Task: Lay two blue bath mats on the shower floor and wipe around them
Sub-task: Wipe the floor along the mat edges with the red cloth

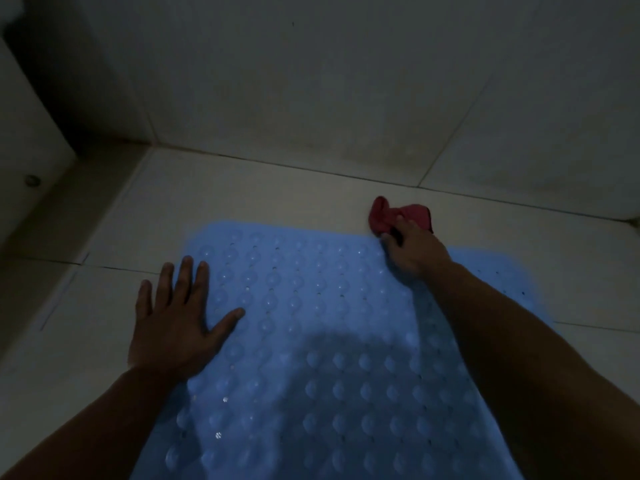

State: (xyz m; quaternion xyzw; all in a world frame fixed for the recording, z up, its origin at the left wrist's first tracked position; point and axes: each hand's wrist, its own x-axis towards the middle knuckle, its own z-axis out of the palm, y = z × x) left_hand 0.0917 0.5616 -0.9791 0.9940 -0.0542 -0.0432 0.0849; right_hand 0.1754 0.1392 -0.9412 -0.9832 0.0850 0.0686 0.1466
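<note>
A blue bath mat (311, 341) with rows of raised bumps and small holes lies flat on the tiled shower floor. A second blue mat (498, 271) shows at the right, mostly hidden behind my right forearm. My left hand (176, 323) rests flat on the near mat's left edge, fingers spread, holding nothing. My right hand (412, 251) is at the mat's far right corner, closed on a crumpled red cloth (398, 214) that touches the floor just beyond the mat.
The pale tiled floor (242, 188) meets a tiled wall (311, 81) just beyond the mats. At the far left stands a dark raised edge with a small round metal fitting (33, 181). The light is dim.
</note>
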